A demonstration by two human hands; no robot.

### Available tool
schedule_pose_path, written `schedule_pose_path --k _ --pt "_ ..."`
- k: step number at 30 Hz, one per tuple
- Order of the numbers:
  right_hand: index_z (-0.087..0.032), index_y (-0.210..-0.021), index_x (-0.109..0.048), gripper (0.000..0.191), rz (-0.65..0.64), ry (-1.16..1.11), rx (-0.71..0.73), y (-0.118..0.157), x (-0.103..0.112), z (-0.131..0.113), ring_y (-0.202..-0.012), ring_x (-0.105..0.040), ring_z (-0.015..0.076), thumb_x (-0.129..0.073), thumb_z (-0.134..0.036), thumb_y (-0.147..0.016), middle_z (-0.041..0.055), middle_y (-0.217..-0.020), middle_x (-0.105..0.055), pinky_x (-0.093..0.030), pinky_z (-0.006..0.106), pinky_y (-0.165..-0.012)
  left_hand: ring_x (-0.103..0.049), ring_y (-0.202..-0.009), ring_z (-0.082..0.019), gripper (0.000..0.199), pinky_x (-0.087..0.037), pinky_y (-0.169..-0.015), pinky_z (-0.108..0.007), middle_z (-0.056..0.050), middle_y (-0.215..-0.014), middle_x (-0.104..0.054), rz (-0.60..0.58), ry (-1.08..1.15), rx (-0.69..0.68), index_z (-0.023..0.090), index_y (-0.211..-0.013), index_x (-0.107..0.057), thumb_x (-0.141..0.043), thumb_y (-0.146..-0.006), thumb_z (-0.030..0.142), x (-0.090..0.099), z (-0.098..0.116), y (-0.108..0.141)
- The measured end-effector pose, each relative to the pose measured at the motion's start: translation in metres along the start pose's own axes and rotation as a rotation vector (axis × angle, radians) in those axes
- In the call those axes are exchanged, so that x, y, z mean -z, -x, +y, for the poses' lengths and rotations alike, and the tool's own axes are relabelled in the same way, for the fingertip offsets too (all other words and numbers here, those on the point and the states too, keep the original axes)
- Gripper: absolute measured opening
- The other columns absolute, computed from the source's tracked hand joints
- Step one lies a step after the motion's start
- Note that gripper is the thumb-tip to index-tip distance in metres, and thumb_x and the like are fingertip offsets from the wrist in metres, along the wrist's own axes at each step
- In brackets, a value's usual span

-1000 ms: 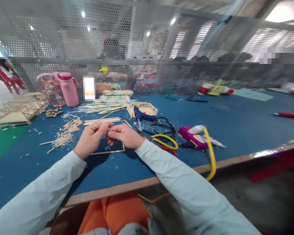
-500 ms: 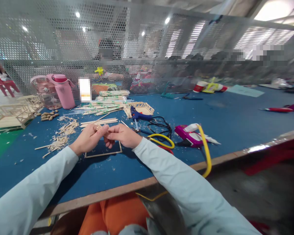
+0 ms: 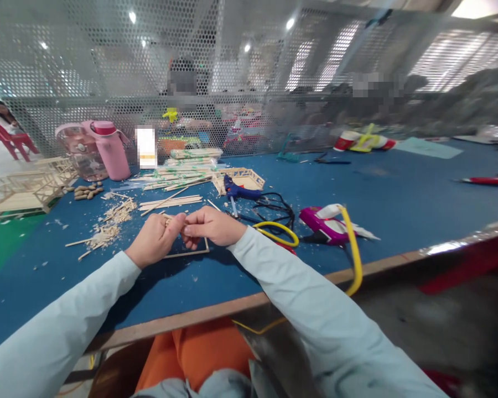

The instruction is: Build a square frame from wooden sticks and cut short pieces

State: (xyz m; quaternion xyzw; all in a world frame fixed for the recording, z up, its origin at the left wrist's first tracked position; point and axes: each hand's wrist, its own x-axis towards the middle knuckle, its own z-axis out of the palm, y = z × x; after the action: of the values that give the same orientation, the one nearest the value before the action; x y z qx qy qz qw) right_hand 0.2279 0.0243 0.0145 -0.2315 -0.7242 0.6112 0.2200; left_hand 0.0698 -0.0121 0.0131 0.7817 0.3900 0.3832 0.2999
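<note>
My left hand [image 3: 154, 239] is closed around short pale wooden stick pieces [image 3: 167, 220], which show a little above its fingers. My right hand [image 3: 216, 225] meets it at the fingertips, thumb and fingers pinched together. Whatever the right fingers grip is hidden between the two hands. Under them on the blue table lies a thin wooden stick frame [image 3: 188, 254], partly covered by my hands. Several long wooden sticks [image 3: 172, 202] lie just beyond. A blue glue gun [image 3: 243, 190] with a black cord rests past my right hand.
Broken stick bits [image 3: 112, 221] are heaped at left, near some peanuts [image 3: 87, 192] and a pink bottle [image 3: 113, 153]. Stick models [image 3: 22, 190] stand far left. A yellow-looped handle [image 3: 278, 233] and a purple tool [image 3: 323, 225] lie right. Perforated metal panels [image 3: 240, 72] rise behind.
The view has shifted slightly. My left hand has moved a little right and down over the frame, covering its left side. Both hands stay together at the fingertips.
</note>
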Motion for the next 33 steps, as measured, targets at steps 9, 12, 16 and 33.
schedule_pose_path --k 9,12,16,33 --pt "-0.012 -0.074 -0.057 0.032 -0.029 0.208 0.050 0.010 0.012 -0.014 -0.055 -0.056 0.0091 -0.056 -0.044 -0.075 0.0010 -0.063 -0.061 -0.045 0.023 -0.056 -0.050 -0.047 -0.014 0.048 -0.041 -0.054 -0.026 -0.003 -0.045 -0.056 0.102 -0.011 -0.006 0.018 -0.043 -0.055 -0.040 -0.084 0.040 -0.006 0.008 -0.009" --pt "-0.014 -0.101 -0.054 0.033 0.148 0.430 0.054 0.036 0.020 -0.027 -0.069 -0.059 0.0123 -0.053 -0.039 -0.079 0.0029 -0.079 -0.065 -0.047 0.026 -0.064 -0.034 -0.041 -0.010 0.048 -0.031 -0.045 -0.025 0.002 -0.038 -0.039 0.362 -0.019 0.033 0.020 -0.041 -0.039 -0.040 -0.083 0.043 -0.008 0.008 -0.012" --pt "-0.017 -0.101 -0.060 0.025 0.507 1.069 -0.242 0.086 0.037 -0.021 -0.082 -0.061 0.0209 -0.047 -0.027 -0.081 0.0091 -0.089 -0.067 -0.046 0.035 -0.077 -0.032 -0.042 -0.010 0.049 -0.028 -0.043 -0.025 0.003 -0.041 -0.032 0.677 0.084 0.057 0.021 -0.044 -0.031 -0.034 -0.085 0.048 -0.013 0.009 -0.012" --pt "-0.015 -0.120 -0.054 0.057 0.459 1.277 -0.428 0.121 0.043 0.008 -0.107 -0.055 0.0259 -0.050 -0.008 -0.063 0.0141 -0.116 -0.060 -0.042 0.035 -0.090 -0.030 -0.040 -0.009 0.046 -0.025 -0.043 -0.025 0.005 -0.040 -0.029 0.849 0.202 0.131 0.023 -0.046 -0.026 -0.031 -0.086 0.044 -0.023 0.002 -0.012"
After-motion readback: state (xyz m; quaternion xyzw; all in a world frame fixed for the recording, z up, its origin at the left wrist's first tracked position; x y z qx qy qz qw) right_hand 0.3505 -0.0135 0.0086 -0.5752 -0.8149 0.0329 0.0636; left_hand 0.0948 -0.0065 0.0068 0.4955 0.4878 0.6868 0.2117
